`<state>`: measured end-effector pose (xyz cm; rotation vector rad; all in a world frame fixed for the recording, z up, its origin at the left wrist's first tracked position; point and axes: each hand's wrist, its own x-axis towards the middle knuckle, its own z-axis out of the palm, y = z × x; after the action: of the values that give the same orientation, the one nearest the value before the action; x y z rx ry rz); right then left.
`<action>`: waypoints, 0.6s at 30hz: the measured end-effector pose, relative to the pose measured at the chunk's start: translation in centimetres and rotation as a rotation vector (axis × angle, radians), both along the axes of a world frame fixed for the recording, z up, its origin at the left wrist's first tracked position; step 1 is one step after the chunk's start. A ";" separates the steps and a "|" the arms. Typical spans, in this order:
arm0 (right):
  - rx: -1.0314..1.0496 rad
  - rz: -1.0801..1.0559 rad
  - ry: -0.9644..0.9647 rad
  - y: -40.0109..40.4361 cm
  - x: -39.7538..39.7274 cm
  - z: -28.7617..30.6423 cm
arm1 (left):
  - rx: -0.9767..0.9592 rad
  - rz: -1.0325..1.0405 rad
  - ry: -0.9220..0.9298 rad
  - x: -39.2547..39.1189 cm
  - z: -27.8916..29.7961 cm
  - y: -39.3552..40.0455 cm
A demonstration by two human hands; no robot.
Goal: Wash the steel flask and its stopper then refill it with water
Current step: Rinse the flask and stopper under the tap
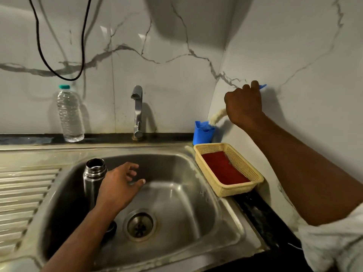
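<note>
the steel flask (93, 179) stands upright in the sink (196, 203), mouth up, just beside the left hand (119, 186), whose fingers are spread and empty. the right hand (244, 107), well apart, grips a bottle brush (217, 116), bristles pointing down.

The left hand (119, 185) covers the lower part of the flask (93, 177) — whether they touch cannot be told. Under the left forearm a small dark round thing (111, 227) shows only at its edge; what it is stays unclear. The right hand (243, 104) hides the middle of the brush (217, 116) — only bristles below the grip and a blue tip above show. The cable (39, 46) runs off the top edge.
</note>
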<state>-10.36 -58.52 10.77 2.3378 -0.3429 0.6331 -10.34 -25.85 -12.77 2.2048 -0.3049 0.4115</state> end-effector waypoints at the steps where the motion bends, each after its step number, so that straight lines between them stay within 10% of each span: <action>1: -0.017 0.004 0.026 0.0 0.7 -0.1 | 0.000 -0.003 0.004 0.0 0.0 0.0; 18: -0.253 0.122 0.186 -2.8 6.3 -1.0 | 0.048 -0.042 0.008 0.1 -0.2 0.0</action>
<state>-4.10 -61.32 9.77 2.1625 -0.0324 0.4805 -10.28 -25.87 -12.96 2.2425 -0.3599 0.3759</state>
